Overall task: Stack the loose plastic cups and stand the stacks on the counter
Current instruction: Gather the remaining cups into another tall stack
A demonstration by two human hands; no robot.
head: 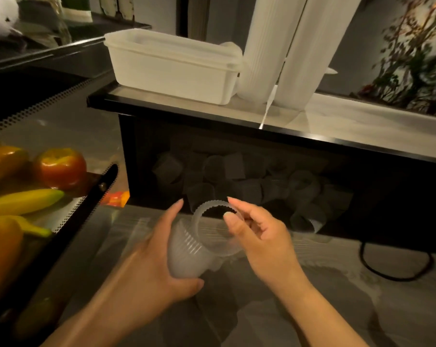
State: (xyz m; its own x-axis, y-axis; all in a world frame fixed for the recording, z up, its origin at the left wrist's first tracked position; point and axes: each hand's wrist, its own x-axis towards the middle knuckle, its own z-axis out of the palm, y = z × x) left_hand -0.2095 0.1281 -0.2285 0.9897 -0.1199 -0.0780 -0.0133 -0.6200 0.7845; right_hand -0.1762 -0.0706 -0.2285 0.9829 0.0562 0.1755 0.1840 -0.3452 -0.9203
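My left hand (159,259) grips a short stack of ribbed clear plastic cups (186,254) by its base, mouth tilted up and away from me. My right hand (259,229) pinches the rim of the topmost cup (211,209) with thumb and fingers. Behind my hands, several loose cups (237,181) lie jumbled in a dark recess under the raised counter. Two tall white cup stacks (282,48) stand on the counter (349,118), leaning a little.
A white plastic tub (171,68) sits on the counter left of the tall stacks. A perforated tray (69,214) with bananas, an apple and orange fruit is at left. A black cable (397,269) loops at right on the lower marble surface (312,291).
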